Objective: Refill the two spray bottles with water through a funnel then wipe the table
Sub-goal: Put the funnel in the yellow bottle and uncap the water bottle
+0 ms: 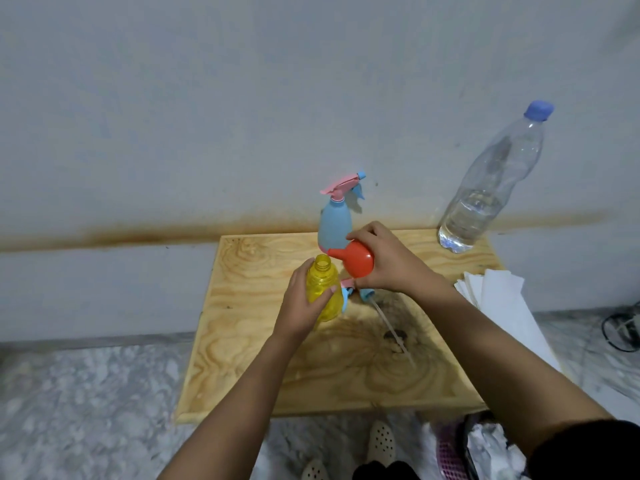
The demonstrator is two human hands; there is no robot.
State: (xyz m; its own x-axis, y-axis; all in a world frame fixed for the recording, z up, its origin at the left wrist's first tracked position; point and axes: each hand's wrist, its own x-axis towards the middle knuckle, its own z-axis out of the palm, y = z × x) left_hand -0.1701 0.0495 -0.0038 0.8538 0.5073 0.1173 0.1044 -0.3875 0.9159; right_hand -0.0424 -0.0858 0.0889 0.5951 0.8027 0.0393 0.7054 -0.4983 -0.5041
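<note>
My left hand grips an open yellow spray bottle standing on the wooden table. My right hand holds a red funnel tilted, its spout pointing left toward the yellow bottle's mouth but a little apart from it. Behind them stands a blue spray bottle with its pink and blue trigger head on. The yellow bottle's removed spray head lies on the table under my right hand, its thin tube stretching toward me. A clear water bottle with a blue cap stands at the back right corner, partly full.
A stack of white paper towels lies on the table's right edge. The wall runs right behind the table. On the floor are my feet in white shoes, a pink basket at the lower right, and a dark cable at the far right.
</note>
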